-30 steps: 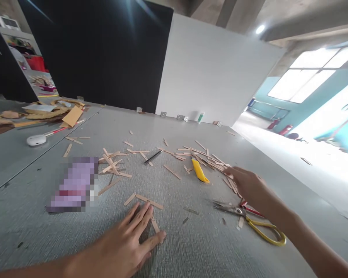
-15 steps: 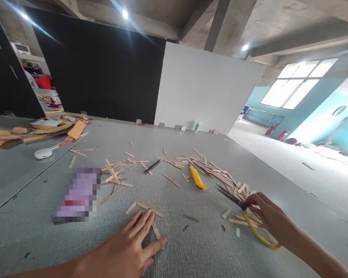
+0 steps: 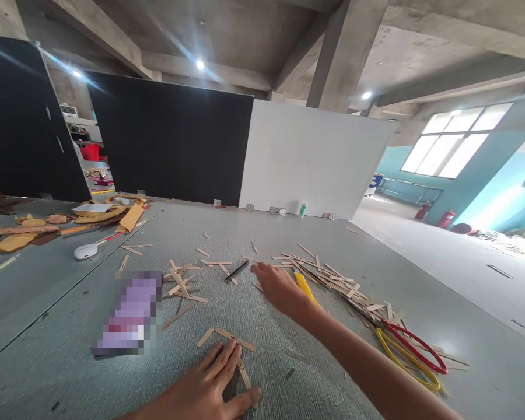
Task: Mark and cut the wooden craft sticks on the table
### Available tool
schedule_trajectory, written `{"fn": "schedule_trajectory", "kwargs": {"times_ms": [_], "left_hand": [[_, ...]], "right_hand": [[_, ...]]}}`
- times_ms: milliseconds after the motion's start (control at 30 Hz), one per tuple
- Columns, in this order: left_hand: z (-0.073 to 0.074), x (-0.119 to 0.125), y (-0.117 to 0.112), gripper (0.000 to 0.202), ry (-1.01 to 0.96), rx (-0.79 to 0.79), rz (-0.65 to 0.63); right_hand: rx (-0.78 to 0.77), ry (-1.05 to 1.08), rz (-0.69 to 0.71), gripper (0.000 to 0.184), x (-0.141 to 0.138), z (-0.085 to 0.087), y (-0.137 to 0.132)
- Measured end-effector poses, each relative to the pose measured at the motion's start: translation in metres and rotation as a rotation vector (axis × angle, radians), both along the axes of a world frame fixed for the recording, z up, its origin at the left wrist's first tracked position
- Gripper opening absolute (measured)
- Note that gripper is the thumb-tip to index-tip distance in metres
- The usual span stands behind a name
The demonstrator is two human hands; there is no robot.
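Across a grey bench [image 3: 166, 379], loose wooden sticks are lying scattered, and 2 bare hands are working among them. At the near edge, the left hand [image 3: 212, 382] is lying palm down with its fingers spread, holding nothing in a grasp. Its fingertips are touching a long stick [image 3: 241, 342], and its thumb is resting at the lower end of a lettered stick [image 3: 244, 375]. A short stick [image 3: 205, 337] is lying just beyond, angled against the long stick's left end.

Farther out, the right hand [image 3: 275, 287] is hanging low with its fingers partly bent, just beside a slim dark pen [image 3: 237, 270]. Whether it is touching or gripping anything, I cannot tell. Its forearm is partly covering a yellow tool [image 3: 305, 286]. To the right, scissors [image 3: 413, 350] with 1 red and 1 yellow handle loop are lying against a loose heap of sticks [image 3: 332, 277].

The sticks are looking light, thin and stiff, probably easy to nudge askew and liable to snap if bent; pinching the long edges or pressing flat near the ends is seeming safest. The pen is looking light, rigid and smooth, perhaps inclined to roll, so its mid-barrel is offering the surest hold.
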State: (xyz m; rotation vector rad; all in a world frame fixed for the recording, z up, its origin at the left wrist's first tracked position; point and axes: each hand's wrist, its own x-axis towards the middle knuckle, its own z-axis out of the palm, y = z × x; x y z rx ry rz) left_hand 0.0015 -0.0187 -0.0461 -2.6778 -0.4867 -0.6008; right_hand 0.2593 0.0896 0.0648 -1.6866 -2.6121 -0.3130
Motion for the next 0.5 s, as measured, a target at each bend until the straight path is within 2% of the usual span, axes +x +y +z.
{"fn": "schedule_trajectory", "kwargs": {"times_ms": [67,133,233,333,500], "left_hand": [[-0.003,0.001,0.001,0.060,-0.019,0.054,0.004],[-0.006,0.001,0.003,0.062,-0.040,0.114,0.012],[-0.006,0.001,0.005,0.059,-0.046,0.180,0.022],[-0.002,-0.001,0.008,0.055,-0.051,0.214,-0.002],[0.000,-0.004,0.009,0.054,-0.056,0.188,-0.038]], "right_hand": [[-0.028,-0.006,0.071,0.017,-0.034,-0.008,0.004],[-0.045,-0.001,0.136,0.019,-0.054,-0.017,-0.001],[-0.059,0.007,0.177,0.018,-0.056,-0.027,-0.017],[-0.058,0.010,0.096,0.015,-0.027,-0.028,-0.033],[0.055,-0.002,-0.291,0.019,0.060,-0.020,-0.033]]}}
